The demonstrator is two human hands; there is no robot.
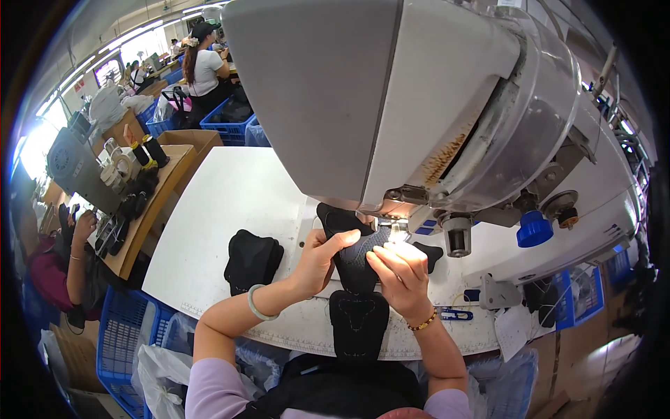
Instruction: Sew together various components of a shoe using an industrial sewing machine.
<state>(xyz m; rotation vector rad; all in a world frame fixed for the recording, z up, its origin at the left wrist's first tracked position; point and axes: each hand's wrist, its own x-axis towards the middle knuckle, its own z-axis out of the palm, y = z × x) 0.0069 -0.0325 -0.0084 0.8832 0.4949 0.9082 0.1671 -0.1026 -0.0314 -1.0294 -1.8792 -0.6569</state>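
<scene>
Beneath the head of a large sewing machine, both hands hold a black padded fabric piece with a grey textured patch. My left hand grips its left side, the thumb on top and the fingers partly hidden. On its right side my right hand pinches the edge with curled fingers, close to the lit needle area. A similar black piece with a stitched outline lies at the table's front edge, just below. More black pieces sit stacked to the left of my left forearm.
Blue thread snips and a white paper lie right on the white table. A blue knob juts from the machine. Blue crates flank the table. At left, a co-worker's arm reaches toward another machine.
</scene>
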